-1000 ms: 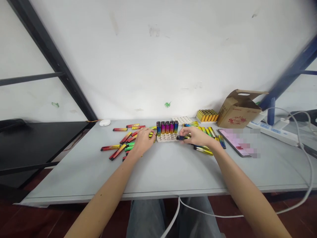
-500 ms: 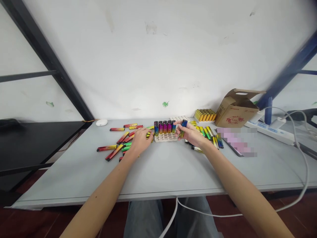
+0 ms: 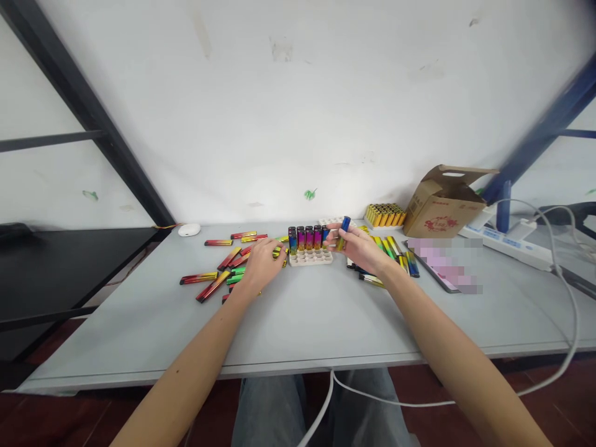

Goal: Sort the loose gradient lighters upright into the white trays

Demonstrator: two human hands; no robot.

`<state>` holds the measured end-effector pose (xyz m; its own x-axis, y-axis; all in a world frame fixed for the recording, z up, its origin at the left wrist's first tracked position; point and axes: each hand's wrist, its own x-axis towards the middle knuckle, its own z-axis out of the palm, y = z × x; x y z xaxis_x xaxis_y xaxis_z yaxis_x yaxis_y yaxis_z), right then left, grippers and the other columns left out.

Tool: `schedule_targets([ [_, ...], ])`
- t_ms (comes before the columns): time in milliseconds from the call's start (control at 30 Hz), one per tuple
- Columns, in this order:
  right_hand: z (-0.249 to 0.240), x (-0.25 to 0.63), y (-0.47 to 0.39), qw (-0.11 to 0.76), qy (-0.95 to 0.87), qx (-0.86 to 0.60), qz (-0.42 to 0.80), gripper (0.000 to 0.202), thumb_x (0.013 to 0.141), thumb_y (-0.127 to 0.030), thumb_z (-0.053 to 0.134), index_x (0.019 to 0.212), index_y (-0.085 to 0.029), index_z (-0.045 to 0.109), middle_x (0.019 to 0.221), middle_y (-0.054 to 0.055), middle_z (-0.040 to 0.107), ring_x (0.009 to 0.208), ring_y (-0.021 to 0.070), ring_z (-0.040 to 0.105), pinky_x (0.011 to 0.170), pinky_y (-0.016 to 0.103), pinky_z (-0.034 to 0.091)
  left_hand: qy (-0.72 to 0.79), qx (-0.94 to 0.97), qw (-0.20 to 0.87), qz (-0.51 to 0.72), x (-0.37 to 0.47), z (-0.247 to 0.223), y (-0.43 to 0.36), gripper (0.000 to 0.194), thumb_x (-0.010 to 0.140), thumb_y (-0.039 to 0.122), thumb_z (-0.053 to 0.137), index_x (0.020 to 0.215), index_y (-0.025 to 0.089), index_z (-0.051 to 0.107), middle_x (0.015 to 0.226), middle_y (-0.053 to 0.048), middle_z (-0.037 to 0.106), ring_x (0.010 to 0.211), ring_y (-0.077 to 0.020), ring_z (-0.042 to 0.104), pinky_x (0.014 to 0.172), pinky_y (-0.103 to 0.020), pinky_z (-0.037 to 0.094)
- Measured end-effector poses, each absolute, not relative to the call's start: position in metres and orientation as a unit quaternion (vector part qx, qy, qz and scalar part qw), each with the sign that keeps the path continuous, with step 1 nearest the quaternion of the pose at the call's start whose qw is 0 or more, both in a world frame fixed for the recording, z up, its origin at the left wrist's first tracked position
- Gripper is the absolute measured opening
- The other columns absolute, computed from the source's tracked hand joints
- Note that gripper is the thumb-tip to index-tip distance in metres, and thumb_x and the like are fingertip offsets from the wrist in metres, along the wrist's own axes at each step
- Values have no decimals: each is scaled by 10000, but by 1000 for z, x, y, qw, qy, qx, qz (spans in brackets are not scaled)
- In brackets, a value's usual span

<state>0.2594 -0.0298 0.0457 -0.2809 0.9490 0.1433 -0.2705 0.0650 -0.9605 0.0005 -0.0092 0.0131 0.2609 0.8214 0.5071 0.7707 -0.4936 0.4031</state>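
Observation:
My right hand (image 3: 356, 244) grips a shiny blue-and-gold tube (image 3: 344, 231) with a lighter-like shape, held tilted just right of a pale tray with holes (image 3: 311, 258). Several similar tubes stand upright in the tray's back rows, purple ones (image 3: 309, 238) in the middle and blue ones (image 3: 293, 241) at the ends. Over the loose tubes at the tray's left is my left hand (image 3: 264, 261), its fingers curved but apart. Yellow tubes (image 3: 278, 252) show between those fingers, and its fingertips come close to the tray's left end. Whether they touch it is unclear.
Red-and-gold tubes (image 3: 199, 278) lie scattered on the left. Mixed green, yellow and blue tubes (image 3: 387, 248) lie right. Farther back are a tray of yellow tubes (image 3: 386, 215), a cardboard box (image 3: 442, 208), a power strip (image 3: 507, 245) and a white case (image 3: 189, 230).
The blue-and-gold tube in my right hand has risen slightly and tilted, showing more of its length. My left hand has barely moved.

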Motion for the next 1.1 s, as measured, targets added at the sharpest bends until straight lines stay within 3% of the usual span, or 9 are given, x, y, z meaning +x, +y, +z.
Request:
schedule_targets([
  [100,46,259,-30,530,-530,-340,568,278,755,-424,733,895,-218,609,786,-7,614,821,150,630,853,327,487,503,793,37,342,1,13,-9,166,873,243,472,826,209,628,926,-68,694,988,-259,594,926,-426,440],
  [233,44,260,-27,565,-501,-347,557,328,714,-457,765,853,-235,567,665,-56,531,582,89,518,593,240,453,503,795,37,336,0,12,-8,194,880,235,446,837,204,634,957,-76,699,990,-260,602,933,-429,441],
  [400,42,262,-25,579,-457,-359,571,364,693,-462,772,908,-266,554,777,-45,597,532,65,456,413,194,278,504,796,45,331,1,11,-7,236,898,227,409,875,197,641,976,-83,710,995,-265,610,933,-430,447],
  [533,42,262,-26,567,-478,-368,561,341,726,-435,746,974,-261,590,741,-50,601,484,52,424,451,204,345,499,799,46,333,1,10,-8,249,908,246,407,896,204,653,988,-70,713,988,-257,617,925,-413,452],
  [667,43,262,-26,563,-459,-380,572,333,700,-405,766,944,-239,612,822,-6,653,689,121,605,592,238,461,497,802,53,329,-2,12,-7,261,912,260,408,913,212,664,1002,-63,711,961,-242,632,888,-382,471],
  [767,42,261,-26,557,-450,-376,588,313,677,-376,785,893,-236,607,948,15,685,808,140,636,617,234,463,496,799,53,337,-5,14,-6,272,917,264,402,921,207,669,977,-58,714,921,-232,640,851,-364,479],
  [833,42,260,-26,551,-454,-372,592,308,681,-362,780,902,-240,605,876,-4,677,706,114,599,557,215,422,497,796,53,342,-7,15,-6,285,924,279,397,927,205,672,975,-56,715,916,-228,639,848,-358,478],
  [967,41,261,-25,551,-447,-366,602,284,704,-382,736,903,-227,607,560,-76,455,452,70,334,419,203,254,506,792,44,339,-8,15,-4,282,922,299,410,924,203,675,972,-63,710,946,-241,618,856,-369,469],
  [1100,42,264,-23,552,-397,-360,639,440,779,-638,512,695,-206,521,489,-69,305,431,90,287,410,225,276,512,787,19,344,-9,13,-2,258,915,301,432,886,202,669,922,-71,698,988,-256,588,883,-382,451],
])
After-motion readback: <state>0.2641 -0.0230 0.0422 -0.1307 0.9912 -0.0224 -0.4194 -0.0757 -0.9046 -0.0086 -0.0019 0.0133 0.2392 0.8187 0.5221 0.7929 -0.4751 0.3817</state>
